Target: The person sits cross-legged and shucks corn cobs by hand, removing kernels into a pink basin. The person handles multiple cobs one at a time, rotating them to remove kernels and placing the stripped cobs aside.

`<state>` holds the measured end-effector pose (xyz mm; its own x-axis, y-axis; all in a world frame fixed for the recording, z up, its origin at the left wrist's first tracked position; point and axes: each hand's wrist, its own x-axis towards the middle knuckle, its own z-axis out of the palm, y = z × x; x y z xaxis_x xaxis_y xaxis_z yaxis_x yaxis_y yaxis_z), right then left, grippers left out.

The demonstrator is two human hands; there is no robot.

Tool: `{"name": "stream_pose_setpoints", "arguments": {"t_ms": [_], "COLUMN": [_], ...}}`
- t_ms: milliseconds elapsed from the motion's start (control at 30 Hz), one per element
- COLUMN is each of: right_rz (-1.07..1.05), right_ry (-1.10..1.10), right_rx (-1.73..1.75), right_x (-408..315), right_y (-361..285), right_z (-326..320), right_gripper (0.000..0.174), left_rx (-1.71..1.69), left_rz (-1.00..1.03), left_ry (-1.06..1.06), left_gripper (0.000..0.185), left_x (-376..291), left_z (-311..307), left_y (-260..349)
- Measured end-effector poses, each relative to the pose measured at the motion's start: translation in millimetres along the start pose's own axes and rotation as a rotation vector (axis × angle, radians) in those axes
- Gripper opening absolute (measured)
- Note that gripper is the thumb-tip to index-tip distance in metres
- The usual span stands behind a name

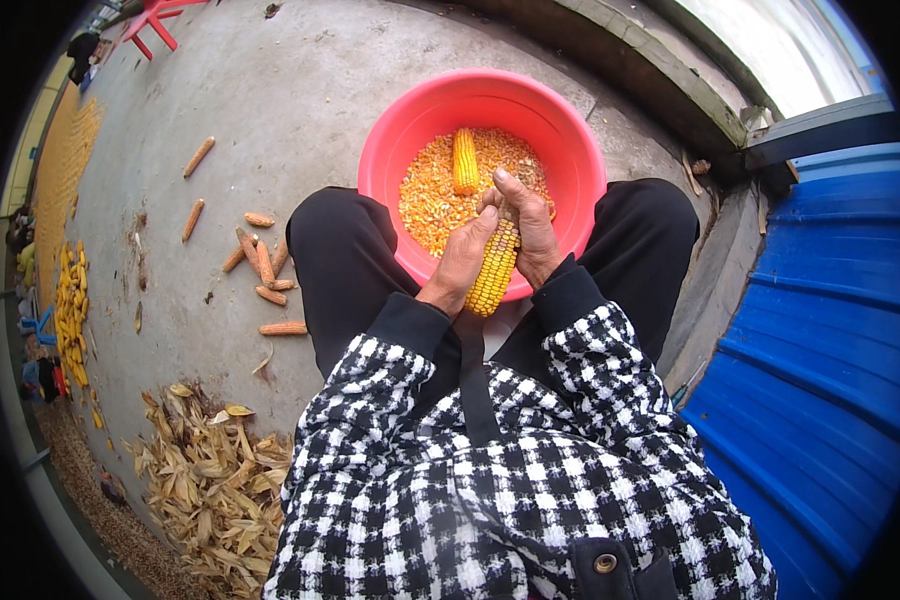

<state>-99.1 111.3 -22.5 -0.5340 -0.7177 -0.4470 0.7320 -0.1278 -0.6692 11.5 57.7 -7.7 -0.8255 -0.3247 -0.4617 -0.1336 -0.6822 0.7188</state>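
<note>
Between my knees stands a red plastic basin (379, 161) with loose corn kernels (429, 176) in its bottom. A yellow ear of corn (465, 161) lies on the kernels. Both hands grip a second ear of corn (493, 277) over the basin's near rim, its lower end pointing toward my body. My left hand (461, 259) is on its left side and my right hand (531, 229) on its right, thumbs pointing up and away. The ear's far end is partly hidden by my fingers.
Several bare corn cobs (264, 259) lie on the concrete floor to the left. Dry husks (217, 487) are heaped at lower left, with a row of yellow ears (72, 307) farther left. A red plastic stool (152, 26) stands at upper left. Blue corrugated metal (817, 322) is at right.
</note>
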Motion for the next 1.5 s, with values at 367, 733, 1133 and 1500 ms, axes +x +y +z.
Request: {"name": "stream_pose_setpoints", "arguments": {"t_ms": [367,733,1133,1500], "right_rz": [0.007,0.068,0.024,0.039], "right_ry": [0.07,0.042,-0.001,-0.052], "right_rx": [-0.072,0.079,0.105,0.115], "right_x": [0.1,0.5,1.5,5.2], "right_y": [-4.4,-4.8,-8.6,-7.6], "right_z": [2.7,-1.1,-2.2,-8.0], "right_gripper": [0.038,0.039,0.041,0.039], "left_rx": [0.113,-0.125,-0.312,-0.176], "left_rz": [0.016,-0.09,-0.032,-0.042], "left_ry": [0.004,0.024,-0.015,0.094], "left_gripper": [0.052,0.051,0.045,0.039], "left_x": [1.7,1.4,3.7,2.9], "left_z": [-0.2,-5.4,-5.4,-4.8], "left_y": [-1.2,-2.5,-5.5,-5.8]}}
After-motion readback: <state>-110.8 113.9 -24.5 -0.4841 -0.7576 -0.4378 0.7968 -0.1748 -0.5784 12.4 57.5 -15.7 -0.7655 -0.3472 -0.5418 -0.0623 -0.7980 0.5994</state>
